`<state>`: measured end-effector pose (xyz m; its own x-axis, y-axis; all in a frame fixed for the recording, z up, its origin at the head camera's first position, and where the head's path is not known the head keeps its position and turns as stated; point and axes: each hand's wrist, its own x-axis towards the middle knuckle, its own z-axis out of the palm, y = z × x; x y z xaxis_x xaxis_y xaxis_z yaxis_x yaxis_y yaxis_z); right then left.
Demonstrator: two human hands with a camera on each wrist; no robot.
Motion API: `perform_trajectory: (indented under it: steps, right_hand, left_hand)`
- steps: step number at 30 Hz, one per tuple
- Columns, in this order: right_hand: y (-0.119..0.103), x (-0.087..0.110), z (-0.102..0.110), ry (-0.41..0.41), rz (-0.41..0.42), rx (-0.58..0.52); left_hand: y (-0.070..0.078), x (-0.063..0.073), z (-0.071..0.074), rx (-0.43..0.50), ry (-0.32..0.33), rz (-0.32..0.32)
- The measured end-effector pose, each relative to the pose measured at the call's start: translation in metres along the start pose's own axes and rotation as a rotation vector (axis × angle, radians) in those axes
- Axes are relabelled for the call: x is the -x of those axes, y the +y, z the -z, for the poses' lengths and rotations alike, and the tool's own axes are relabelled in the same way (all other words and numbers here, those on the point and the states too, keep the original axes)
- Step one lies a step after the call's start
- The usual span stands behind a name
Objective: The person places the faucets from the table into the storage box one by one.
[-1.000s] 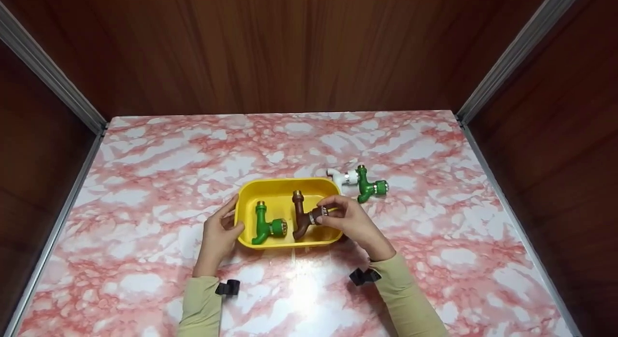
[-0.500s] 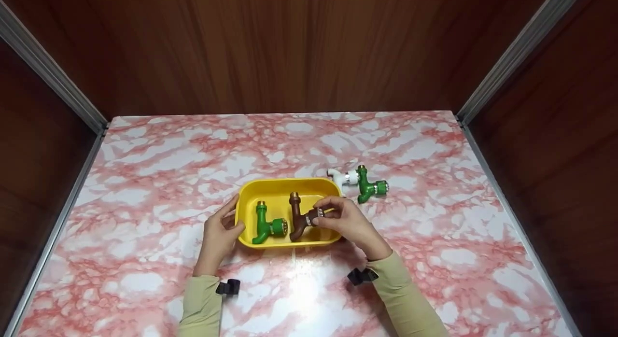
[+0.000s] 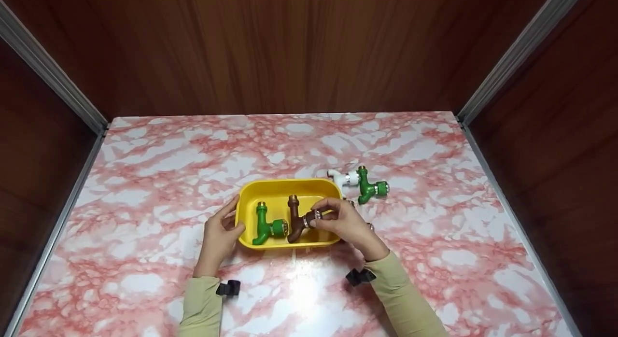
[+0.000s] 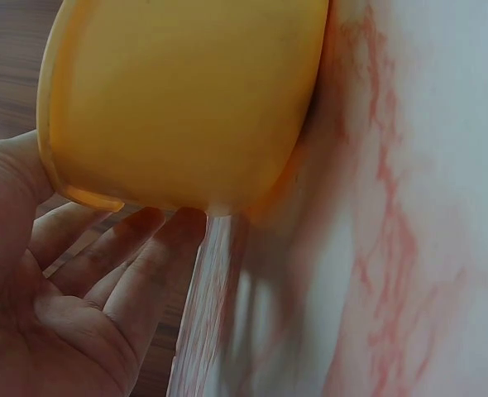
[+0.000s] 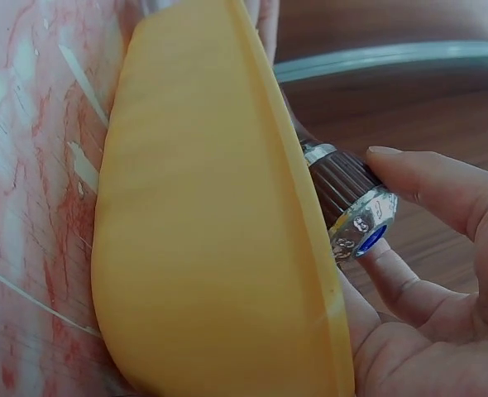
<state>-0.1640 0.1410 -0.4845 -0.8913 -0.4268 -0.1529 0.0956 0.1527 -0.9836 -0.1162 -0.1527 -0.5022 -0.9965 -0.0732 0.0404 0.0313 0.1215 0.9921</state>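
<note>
My left hand (image 3: 219, 233) grips the left end of a yellow plastic tub (image 3: 270, 183), thumb over its rim and fingers along the outer wall. In the left wrist view those fingers press the tub wall (image 4: 186, 99) from outside. My right hand (image 3: 350, 226) pinches the knob of a brown tap (image 3: 295, 216) inside the tub. The right wrist view shows the ribbed brown knob (image 5: 343, 178) with its silver and blue cap, between thumb and fingertips above the rim. Left of the brown tap, a green tap (image 3: 262, 226) lies in the tub.
On the pink-and-white marbled table (image 3: 169, 158), a white tap (image 3: 340, 177) and another green tap (image 3: 369, 188) lie behind the tub's right corner. A silver tip (image 3: 371, 227) of something shows beside my right hand, mostly hidden. Brown wooden panels (image 3: 280, 52) surround the table.
My right hand has shifted the brown tap slightly left and nearer to me, toward the green tap in the tub. The left hand and the tub have stayed in place.
</note>
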Motion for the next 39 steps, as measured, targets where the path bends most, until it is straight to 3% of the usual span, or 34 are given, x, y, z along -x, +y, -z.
perform_trajectory:
  steps: [23,31,39]
  right_hand:
    - [0.001,-0.003,0.000,-0.024,0.010,0.063]
    - [0.000,-0.003,0.000,-0.021,0.010,0.119]
    - [-0.003,-0.004,-0.001,-0.051,-0.022,0.147]
  left_hand:
    - [0.001,-0.001,-0.003,-0.039,0.028,-0.007]
    - [-0.031,-0.010,-0.001,-0.012,0.037,-0.005]
    - [-0.035,-0.010,-0.001,-0.015,0.048,-0.013]
